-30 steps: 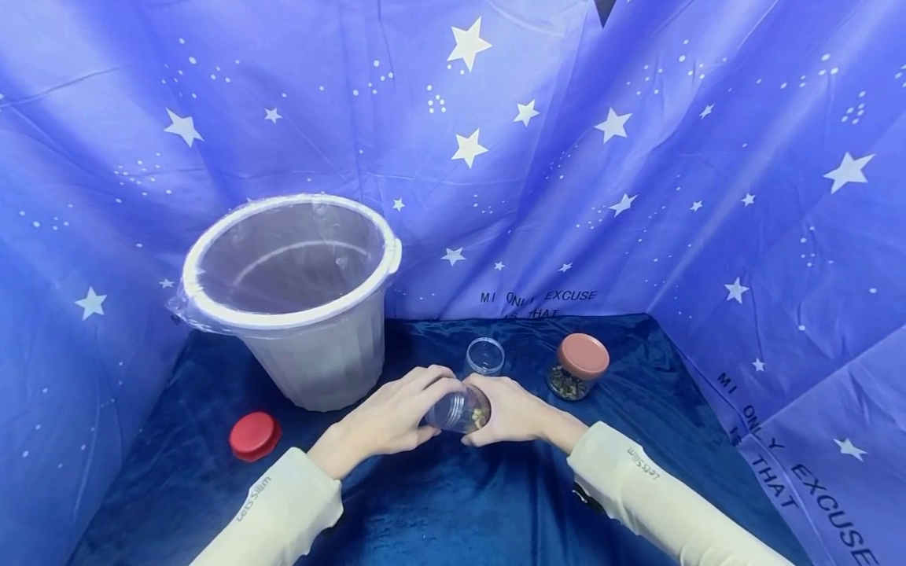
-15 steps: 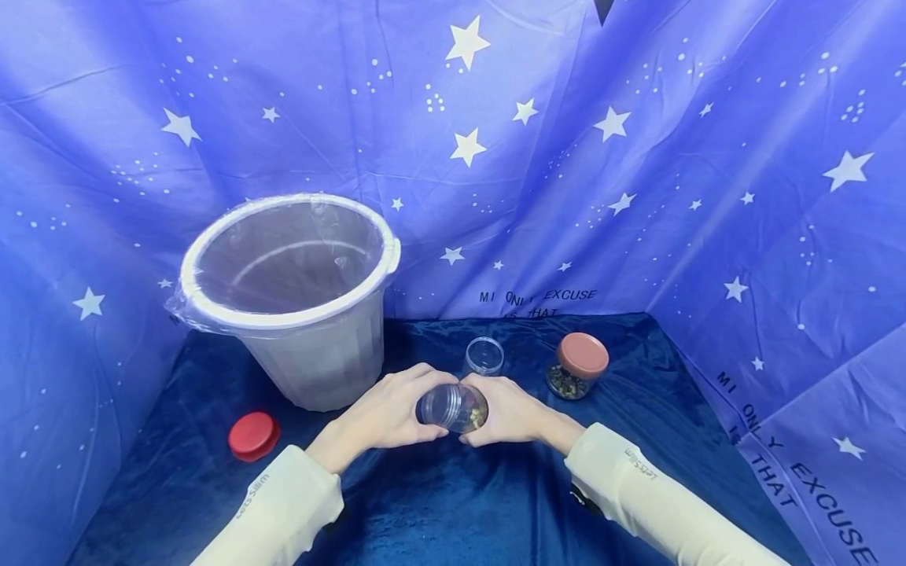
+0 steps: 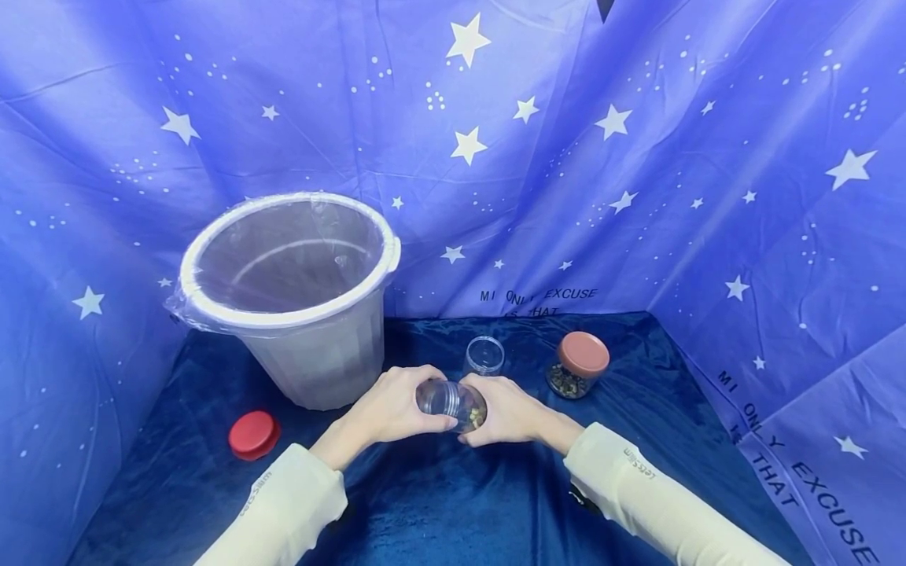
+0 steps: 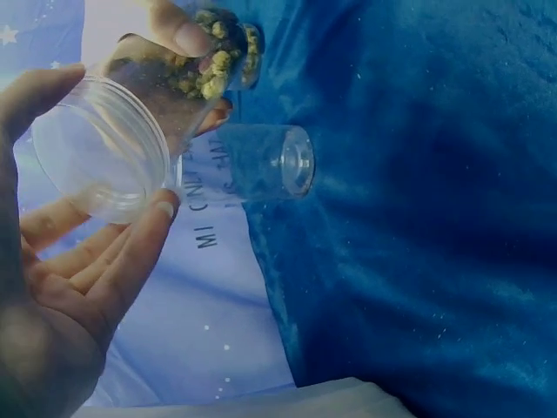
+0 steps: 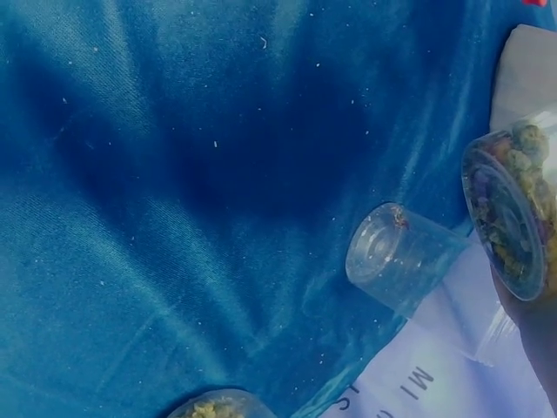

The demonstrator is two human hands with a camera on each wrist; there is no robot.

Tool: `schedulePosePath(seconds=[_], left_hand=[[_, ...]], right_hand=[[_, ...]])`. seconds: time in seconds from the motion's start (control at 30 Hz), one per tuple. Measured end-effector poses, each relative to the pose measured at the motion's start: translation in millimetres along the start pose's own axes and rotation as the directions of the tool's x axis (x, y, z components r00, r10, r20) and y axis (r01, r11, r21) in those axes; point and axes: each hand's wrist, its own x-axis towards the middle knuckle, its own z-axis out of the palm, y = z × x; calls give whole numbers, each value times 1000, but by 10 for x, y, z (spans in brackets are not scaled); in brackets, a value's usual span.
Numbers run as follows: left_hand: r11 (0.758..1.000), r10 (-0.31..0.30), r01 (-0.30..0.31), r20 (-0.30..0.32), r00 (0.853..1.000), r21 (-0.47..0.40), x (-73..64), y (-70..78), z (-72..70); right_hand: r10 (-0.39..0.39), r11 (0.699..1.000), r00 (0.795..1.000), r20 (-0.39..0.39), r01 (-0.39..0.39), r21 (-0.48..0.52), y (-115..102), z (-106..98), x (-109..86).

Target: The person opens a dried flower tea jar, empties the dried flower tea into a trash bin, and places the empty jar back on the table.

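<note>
In the head view, a clear jar [image 3: 467, 410] with a ridged neck lies tilted sideways between both hands, above the blue cloth. Yellowish dried flower buds are gathered in its right part. My left hand [image 3: 396, 405] holds the clear ridged end, its thumb and fingers spread round the rim in the left wrist view. The right hand [image 3: 511, 409] grips the end with the buds. Just behind the hands stands a clear empty cup [image 3: 484, 358], its lower part hidden. From the right wrist view, the jar's base [image 5: 505, 216] and packed buds show at the right edge.
A large white bucket [image 3: 322, 369] lined with a clear bag stands at the back left. In front of it lies a red lid [image 3: 253, 435]. To the right is a jar [image 3: 568, 384] with a pinkish lid and dark dried contents. Starry blue curtains [image 3: 566, 196] enclose the table.
The left hand's fingers have shifted round the jar's end, from over its top to its far left side, and its clear end shows more. The right hand has barely moved.
</note>
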Motion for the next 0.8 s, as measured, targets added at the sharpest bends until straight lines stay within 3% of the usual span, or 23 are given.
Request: schedulePosePath(seconds=[0.17,0.4,0.53,0.63,0.7,0.8], left_hand=[[983,-151,152,22,988,-101,9,-15,53],[921,-322,332,82,943,-204,10,31,78],[909,-368,375,74,927,-183,4,65,100],[909,-383,384,39,923,-164,8,77,128],[912,-380,376,8,925,-165,12,91,152],[931,-338,326,-53,939,-167,14,111,182]], right_hand=[[8,1000,1000,-4,-9,-21,1,9,-6],[10,999,1000,-19,-11,-33,-2,6,-14],[12,999,1000,-17,-13,-35,12,22,-25],[15,999,1000,-15,-16,-31,22,32,-26],[19,1000,1000,-14,-19,-20,20,29,-23],[27,1000,1000,-13,-27,-6,13,16,-23]])
